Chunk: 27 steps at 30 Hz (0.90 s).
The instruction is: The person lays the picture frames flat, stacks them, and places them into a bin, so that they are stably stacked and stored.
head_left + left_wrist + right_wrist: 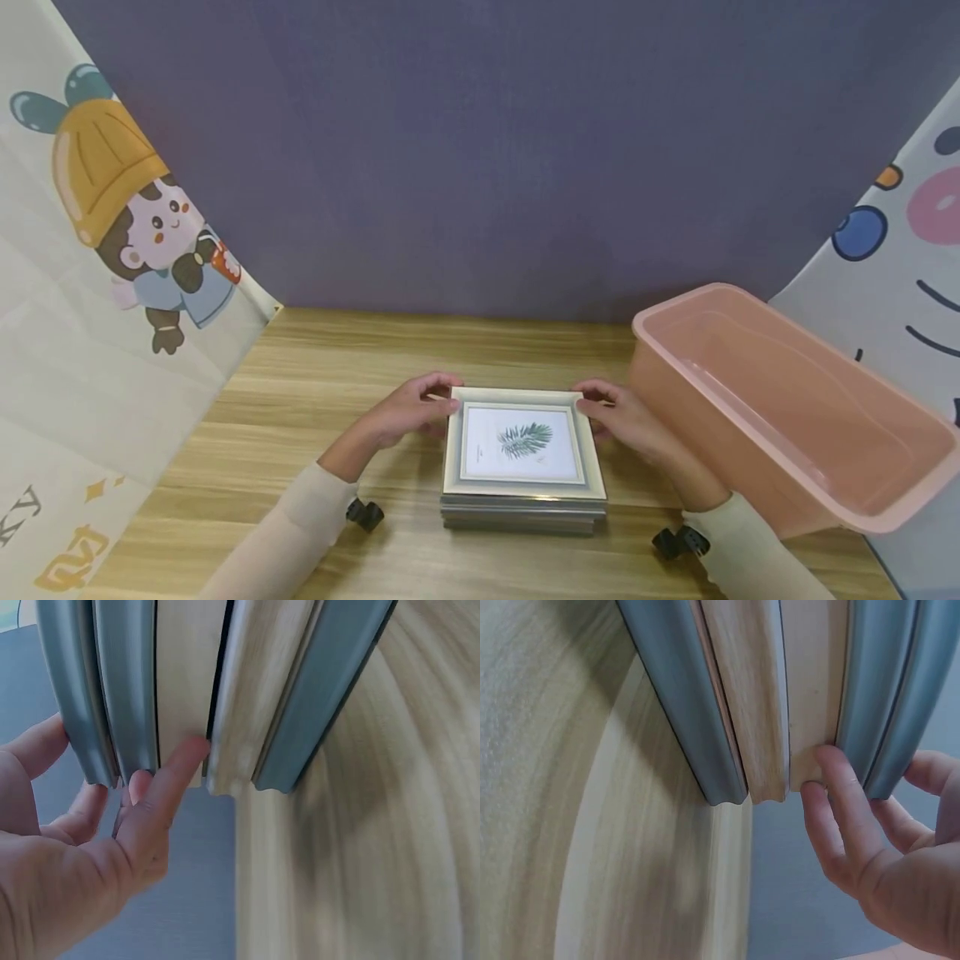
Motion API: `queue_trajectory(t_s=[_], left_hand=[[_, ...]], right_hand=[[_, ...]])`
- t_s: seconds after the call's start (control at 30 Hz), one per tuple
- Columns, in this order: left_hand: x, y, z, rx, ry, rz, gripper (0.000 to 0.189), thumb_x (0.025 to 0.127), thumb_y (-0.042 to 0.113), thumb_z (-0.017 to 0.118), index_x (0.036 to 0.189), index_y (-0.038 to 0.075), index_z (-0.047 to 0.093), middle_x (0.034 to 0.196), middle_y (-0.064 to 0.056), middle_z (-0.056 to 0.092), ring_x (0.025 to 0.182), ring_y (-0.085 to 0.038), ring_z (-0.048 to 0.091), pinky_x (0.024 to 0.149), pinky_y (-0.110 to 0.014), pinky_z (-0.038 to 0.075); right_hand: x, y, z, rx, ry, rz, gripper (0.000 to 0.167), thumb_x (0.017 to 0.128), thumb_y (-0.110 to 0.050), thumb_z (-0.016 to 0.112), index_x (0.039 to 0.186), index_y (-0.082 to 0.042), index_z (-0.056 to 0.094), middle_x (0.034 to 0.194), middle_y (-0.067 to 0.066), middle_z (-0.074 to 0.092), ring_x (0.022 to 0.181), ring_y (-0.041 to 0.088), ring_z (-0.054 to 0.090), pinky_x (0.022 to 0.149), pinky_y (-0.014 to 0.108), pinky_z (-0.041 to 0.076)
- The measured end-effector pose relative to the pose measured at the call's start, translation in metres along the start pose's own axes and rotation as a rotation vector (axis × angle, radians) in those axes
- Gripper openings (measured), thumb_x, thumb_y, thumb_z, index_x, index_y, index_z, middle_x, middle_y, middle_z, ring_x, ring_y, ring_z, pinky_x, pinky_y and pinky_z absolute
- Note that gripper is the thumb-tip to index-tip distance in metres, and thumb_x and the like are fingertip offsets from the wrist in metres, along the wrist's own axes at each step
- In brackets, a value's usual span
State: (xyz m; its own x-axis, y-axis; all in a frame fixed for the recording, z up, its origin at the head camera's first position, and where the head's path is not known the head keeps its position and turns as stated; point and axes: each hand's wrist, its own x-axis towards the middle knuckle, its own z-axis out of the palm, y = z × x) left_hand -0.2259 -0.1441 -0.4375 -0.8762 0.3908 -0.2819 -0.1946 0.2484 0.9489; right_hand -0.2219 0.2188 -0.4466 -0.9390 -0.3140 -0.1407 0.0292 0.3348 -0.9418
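Observation:
A stack of picture frames (pixel 525 515) lies on the wooden table, with a pale silvery picture frame (pixel 592 467) on top showing a green leaf print (pixel 525 440). My left hand (pixel 408 410) holds the top frame near its far left corner, thumb at its face and fingers round the back and side. At the far right corner my right hand (pixel 622 418) grips it the same way. Both wrist views show blue-grey moulding (pixel 124 682) and bare wood-toned frame edges (pixel 810 690) layered in the stack. Some fingers touch the lower frames' sides.
A pink plastic bin (pixel 750 433) stands at the right, close to my right forearm. Behind the wooden table (pixel 337 333) rises a dark grey-purple wall (pixel 480 167). Cartoon-printed sheets (pixel 45 333) border both sides.

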Motion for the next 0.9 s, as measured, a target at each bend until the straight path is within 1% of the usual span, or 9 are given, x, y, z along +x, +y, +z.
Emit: queue_trajectory(t_s=[0.1,0.2,0.33,0.5,0.7,0.9], left_hand=[[-0.0017,-0.0035,-0.0002,-0.013,-0.014,0.002,0.053,0.099,0.023,0.068,0.146,0.007,0.050,0.138,-0.019,0.048,0.107,-0.024,0.060,0.087,-0.045,0.062],[-0.0035,-0.0048,0.0007,-0.030,-0.014,0.005,0.054,0.099,0.023,0.067,0.147,0.006,0.049,0.140,-0.020,0.046,0.106,-0.023,0.060,0.087,-0.043,0.062],[-0.0051,-0.0043,0.0022,-0.046,-0.012,0.009,0.052,0.100,0.021,0.066,0.146,0.006,0.050,0.137,-0.020,0.047,0.103,-0.022,0.062,0.086,-0.043,0.063],[-0.0055,-0.0019,0.0033,-0.038,-0.022,0.023,0.049,0.100,0.021,0.066,0.144,0.006,0.052,0.132,-0.018,0.050,0.098,-0.021,0.064,0.084,-0.044,0.063],[-0.0062,0.0006,0.0034,-0.024,-0.007,0.022,0.046,0.099,0.020,0.066,0.142,0.006,0.055,0.128,-0.016,0.053,0.097,-0.021,0.064,0.081,-0.043,0.064],[-0.0071,0.0018,0.0041,-0.028,0.012,0.013,0.046,0.099,0.019,0.067,0.142,0.006,0.055,0.129,-0.017,0.053,0.099,-0.021,0.062,0.082,-0.042,0.064]], right_hand=[[0.0004,0.0006,0.0006,0.007,-0.004,0.017,0.043,0.103,-0.024,0.060,0.139,0.000,0.054,0.132,0.024,0.056,0.101,0.019,0.066,0.075,0.043,0.063],[0.0004,0.0009,0.0010,0.011,-0.005,0.025,0.043,0.104,-0.025,0.060,0.139,-0.001,0.054,0.134,0.024,0.055,0.104,0.019,0.066,0.075,0.042,0.064],[-0.0003,0.0013,0.0009,0.019,-0.006,0.025,0.044,0.104,-0.024,0.059,0.141,0.000,0.053,0.135,0.025,0.055,0.105,0.019,0.065,0.072,0.040,0.064],[-0.0016,0.0003,0.0004,0.027,0.002,0.033,0.043,0.104,-0.022,0.059,0.140,0.001,0.053,0.135,0.026,0.055,0.106,0.018,0.065,0.067,0.035,0.063],[-0.0031,-0.0032,0.0012,0.029,-0.003,0.038,0.044,0.104,-0.023,0.059,0.141,0.001,0.053,0.136,0.026,0.055,0.107,0.021,0.066,0.068,0.035,0.063],[-0.0031,-0.0044,0.0014,0.014,0.000,0.033,0.044,0.104,-0.022,0.060,0.141,0.001,0.053,0.134,0.025,0.054,0.107,0.021,0.065,0.069,0.037,0.064]])
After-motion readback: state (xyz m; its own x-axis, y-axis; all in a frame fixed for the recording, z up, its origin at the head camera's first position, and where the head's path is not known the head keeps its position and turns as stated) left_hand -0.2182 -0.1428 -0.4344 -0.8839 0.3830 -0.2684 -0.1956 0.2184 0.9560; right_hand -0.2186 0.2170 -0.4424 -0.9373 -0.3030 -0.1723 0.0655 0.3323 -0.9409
